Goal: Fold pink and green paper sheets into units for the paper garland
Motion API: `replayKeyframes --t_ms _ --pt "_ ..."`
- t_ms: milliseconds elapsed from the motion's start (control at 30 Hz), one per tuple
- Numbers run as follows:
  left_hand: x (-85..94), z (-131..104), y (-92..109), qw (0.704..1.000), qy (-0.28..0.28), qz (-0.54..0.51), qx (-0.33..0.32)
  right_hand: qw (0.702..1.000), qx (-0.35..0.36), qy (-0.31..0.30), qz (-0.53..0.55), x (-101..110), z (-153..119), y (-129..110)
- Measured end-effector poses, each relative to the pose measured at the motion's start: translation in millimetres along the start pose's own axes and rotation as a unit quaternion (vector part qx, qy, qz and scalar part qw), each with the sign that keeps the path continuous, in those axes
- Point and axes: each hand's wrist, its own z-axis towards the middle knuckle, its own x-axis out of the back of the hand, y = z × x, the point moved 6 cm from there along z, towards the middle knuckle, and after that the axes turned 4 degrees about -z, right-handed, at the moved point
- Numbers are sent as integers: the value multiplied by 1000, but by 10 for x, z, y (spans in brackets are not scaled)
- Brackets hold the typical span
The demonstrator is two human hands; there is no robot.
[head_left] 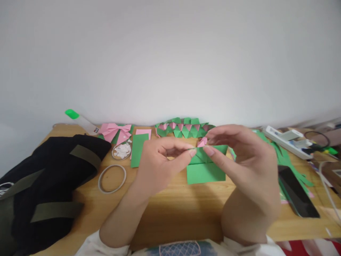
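Note:
A creased sheet of green paper [206, 172] hangs above the table between my two hands. My left hand [165, 165] pinches its upper left edge between thumb and fingers. Near the middle of the same top edge, the thumb and fingers of my right hand [243, 167] are closed on the paper. A fold line runs across the sheet, with slanting creases above it. Behind the paper lies a small pink folded piece [202, 142], partly hidden by my right fingers. Farther back, against the wall, stands a chain of green and pink folded paper [183, 127].
To the left are green paper sheets [139, 151], a pink paper bow [115, 132], a dish of white scraps [122, 150], a tape ring [112, 179], a green-capped bottle [82, 121] and a black bag [53, 170]. A phone [298, 192] and power strip [289, 142] lie right.

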Motion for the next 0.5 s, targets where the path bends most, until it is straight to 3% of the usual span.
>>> replayKeyframes --t_ms 100,200,500 --pt "-22 33 -9 998 -45 35 17 995 -7 -100 4 -63 45 28" --pt "-17 51 -35 997 -62 41 36 989 -14 -149 -4 -106 71 39" --pt "9 83 -46 994 -101 6 36 991 14 -134 22 -102 59 0"
